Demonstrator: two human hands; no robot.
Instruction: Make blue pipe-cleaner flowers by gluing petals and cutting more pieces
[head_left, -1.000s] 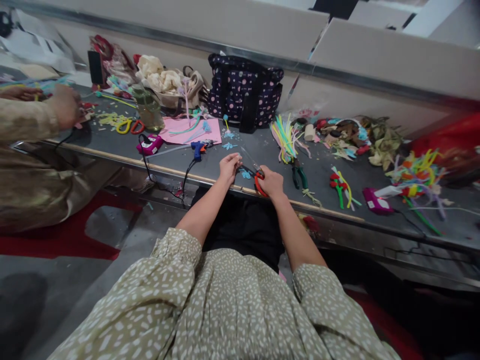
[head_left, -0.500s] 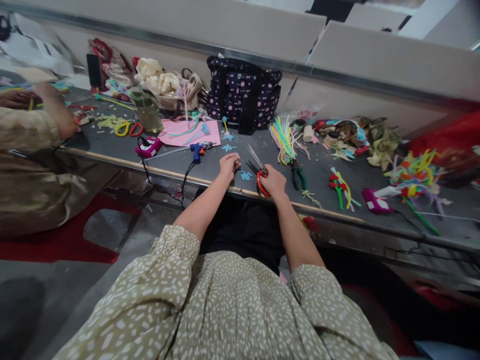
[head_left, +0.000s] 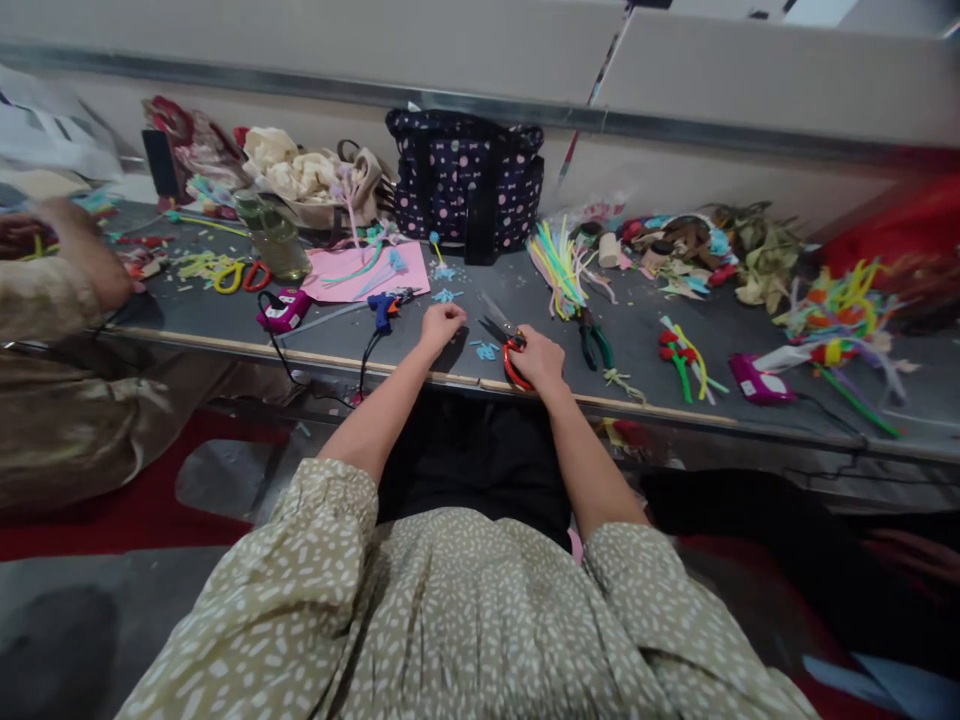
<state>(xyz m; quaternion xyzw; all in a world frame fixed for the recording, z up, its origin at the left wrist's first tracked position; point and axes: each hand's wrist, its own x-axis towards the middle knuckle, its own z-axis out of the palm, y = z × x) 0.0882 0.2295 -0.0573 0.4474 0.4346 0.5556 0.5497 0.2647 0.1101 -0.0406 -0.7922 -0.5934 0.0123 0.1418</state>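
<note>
My right hand (head_left: pixel 541 360) grips a pair of scissors (head_left: pixel 514 366) by the red handles, low over the front of the dark table. The blades stand a little apart and point up and left. My left hand (head_left: pixel 442 330) is closed in a pinch left of the blades; whatever its fingertips hold is too small to make out. Between the hands lie short cut light-blue pieces (head_left: pixel 486 350), with more blue pieces (head_left: pixel 448 296) farther back. To the left of my left hand rests a blue glue gun (head_left: pixel 384 310), beside a pink sheet (head_left: pixel 330 288).
Pliers (head_left: pixel 596 342) and a bundle of pipe cleaners (head_left: pixel 561 265) lie to the right. A dotted bag (head_left: pixel 466 180) stands at the back. On the left are a liquid-filled jar (head_left: pixel 276 245), yellow-and-red-handled scissors (head_left: pixel 229 277), a purple box (head_left: pixel 283 310) and a co-worker's arm (head_left: pixel 82 255).
My left hand has drawn slightly left, away from the scissors. The scissor blades look a little closer together. The whole view has shifted slightly as my head turned.
</note>
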